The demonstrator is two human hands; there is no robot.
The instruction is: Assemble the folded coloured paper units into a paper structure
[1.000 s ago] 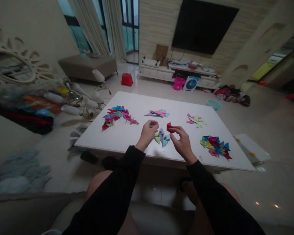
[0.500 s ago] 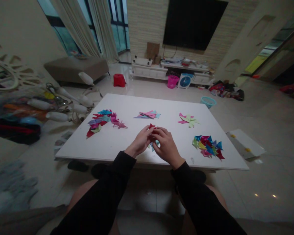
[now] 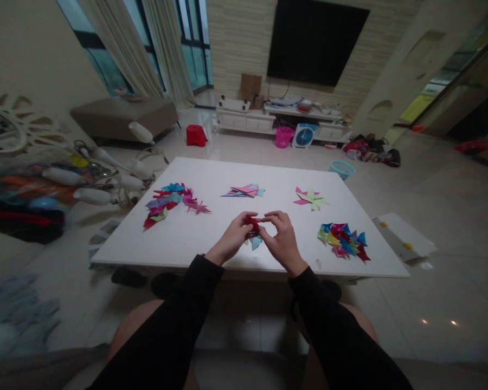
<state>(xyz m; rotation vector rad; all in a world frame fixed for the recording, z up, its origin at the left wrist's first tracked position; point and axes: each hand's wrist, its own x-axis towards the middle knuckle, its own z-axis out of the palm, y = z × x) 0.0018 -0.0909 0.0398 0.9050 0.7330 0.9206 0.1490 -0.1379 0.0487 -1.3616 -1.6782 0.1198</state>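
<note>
One red paper piece (image 3: 253,226), pinched between the left hand (image 3: 230,240) and the right hand (image 3: 283,242), seemed to me unfinished, while the folded heap (image 3: 169,199) leftward of the left hand looked done and the flat pieces (image 3: 246,190) ahead of both hands looked left to do.

Red folded paper (image 3: 252,225): 1 s ago in right hand (image 3: 283,242) alone, left hand (image 3: 230,239) apart. Now left holds it, right's fingertips at its edge. Pastel pieces (image 3: 256,244) beneath: now largely hidden.
</note>
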